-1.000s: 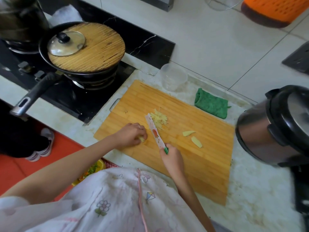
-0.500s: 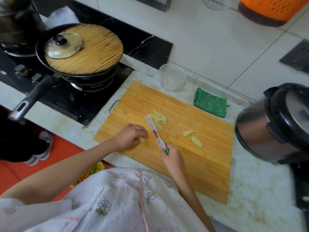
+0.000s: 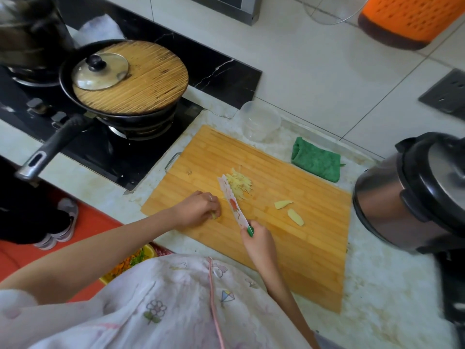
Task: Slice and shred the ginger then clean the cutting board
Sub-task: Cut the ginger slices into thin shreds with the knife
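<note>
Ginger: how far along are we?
Done: a pile of shreds lies on the cutting board. In hand: the left hand pinches a small ginger piece, the right hand grips the knife, blade beside it. Left: two slices lie uncut to the right, and the board is not yet cleaned; the green cloth sits behind it.

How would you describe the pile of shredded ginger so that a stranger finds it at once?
Start at the rectangular bamboo cutting board. Near its middle, beside the white patterned knife blade, lies the pile of pale yellow ginger shreds. Unlike the two flat ginger slices to its right, it is many thin strips.
</note>
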Action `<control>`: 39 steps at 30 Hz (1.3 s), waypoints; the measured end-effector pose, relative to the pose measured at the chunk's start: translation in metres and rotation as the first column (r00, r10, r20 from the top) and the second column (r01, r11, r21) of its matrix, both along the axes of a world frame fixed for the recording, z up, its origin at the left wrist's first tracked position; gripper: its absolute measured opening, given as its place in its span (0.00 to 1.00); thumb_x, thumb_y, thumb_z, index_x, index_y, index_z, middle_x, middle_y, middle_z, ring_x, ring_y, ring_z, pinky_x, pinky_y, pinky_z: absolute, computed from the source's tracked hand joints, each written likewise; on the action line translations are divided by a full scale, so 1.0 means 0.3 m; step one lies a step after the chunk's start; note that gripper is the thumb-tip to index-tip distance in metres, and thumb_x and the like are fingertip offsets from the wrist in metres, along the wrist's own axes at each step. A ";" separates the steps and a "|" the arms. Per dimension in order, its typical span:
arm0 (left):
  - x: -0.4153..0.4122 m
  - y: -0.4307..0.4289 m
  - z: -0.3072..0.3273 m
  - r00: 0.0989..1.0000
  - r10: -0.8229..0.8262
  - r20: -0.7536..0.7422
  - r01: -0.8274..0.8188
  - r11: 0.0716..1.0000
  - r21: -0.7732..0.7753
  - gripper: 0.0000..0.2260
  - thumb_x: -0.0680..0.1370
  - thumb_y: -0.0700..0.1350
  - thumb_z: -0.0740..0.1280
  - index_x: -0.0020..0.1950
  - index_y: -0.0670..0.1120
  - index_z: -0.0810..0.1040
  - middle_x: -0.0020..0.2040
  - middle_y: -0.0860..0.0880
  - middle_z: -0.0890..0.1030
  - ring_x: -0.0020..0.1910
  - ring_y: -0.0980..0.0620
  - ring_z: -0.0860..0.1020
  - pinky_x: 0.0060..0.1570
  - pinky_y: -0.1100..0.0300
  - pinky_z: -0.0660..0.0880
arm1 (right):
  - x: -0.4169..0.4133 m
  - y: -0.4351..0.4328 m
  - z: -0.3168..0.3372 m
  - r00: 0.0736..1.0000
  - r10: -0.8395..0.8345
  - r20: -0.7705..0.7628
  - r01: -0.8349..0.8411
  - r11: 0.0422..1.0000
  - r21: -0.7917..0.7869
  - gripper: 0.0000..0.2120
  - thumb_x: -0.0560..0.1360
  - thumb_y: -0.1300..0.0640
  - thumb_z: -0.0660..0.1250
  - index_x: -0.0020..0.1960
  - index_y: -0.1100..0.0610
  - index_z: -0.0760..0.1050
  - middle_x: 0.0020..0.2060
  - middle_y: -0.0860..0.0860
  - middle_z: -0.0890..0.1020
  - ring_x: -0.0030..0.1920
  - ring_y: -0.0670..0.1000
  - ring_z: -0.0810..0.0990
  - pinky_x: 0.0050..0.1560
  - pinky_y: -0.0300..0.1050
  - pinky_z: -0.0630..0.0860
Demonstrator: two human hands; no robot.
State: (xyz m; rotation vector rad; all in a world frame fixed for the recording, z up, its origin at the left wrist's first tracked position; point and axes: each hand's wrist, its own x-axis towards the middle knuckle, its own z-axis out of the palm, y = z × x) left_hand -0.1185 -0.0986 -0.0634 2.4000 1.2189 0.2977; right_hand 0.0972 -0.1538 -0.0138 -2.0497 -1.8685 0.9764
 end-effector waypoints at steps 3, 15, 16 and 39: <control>-0.013 -0.016 -0.028 0.992 0.012 0.127 -0.020 0.998 0.062 0.08 0.72 0.35 0.71 0.48 0.46 0.82 0.48 0.51 0.81 0.49 0.49 0.78 0.50 0.48 0.75 | 0.001 -0.001 0.003 1.000 0.014 0.018 -0.015 1.000 0.008 0.11 0.79 0.53 0.59 0.55 0.53 0.78 0.33 0.52 0.80 0.25 0.48 0.69 0.25 0.41 0.61; -0.018 -0.078 -0.032 0.945 0.266 0.188 -0.308 0.919 0.248 0.12 0.66 0.42 0.79 0.46 0.44 0.83 0.48 0.46 0.82 0.46 0.45 0.81 0.43 0.54 0.79 | -0.026 0.012 0.028 0.997 0.069 0.047 -0.070 0.997 0.030 0.17 0.80 0.51 0.58 0.68 0.51 0.72 0.29 0.44 0.75 0.23 0.43 0.66 0.22 0.36 0.57; -0.010 -0.081 -0.033 0.941 0.287 0.180 -0.325 0.913 0.247 0.12 0.65 0.43 0.79 0.46 0.44 0.83 0.47 0.47 0.82 0.45 0.45 0.82 0.41 0.55 0.79 | -0.026 0.011 0.028 0.995 0.083 0.056 -0.084 0.996 0.024 0.18 0.80 0.51 0.58 0.68 0.50 0.71 0.28 0.44 0.75 0.23 0.43 0.65 0.22 0.36 0.56; 0.028 -0.130 -0.128 0.892 0.364 0.269 -0.451 0.763 0.463 0.17 0.83 0.50 0.56 0.50 0.47 0.84 0.51 0.49 0.82 0.51 0.52 0.76 0.50 0.57 0.69 | -0.052 0.029 0.079 0.867 0.419 0.269 -0.437 0.899 0.009 0.22 0.80 0.57 0.56 0.72 0.45 0.64 0.40 0.55 0.81 0.38 0.56 0.77 0.31 0.43 0.62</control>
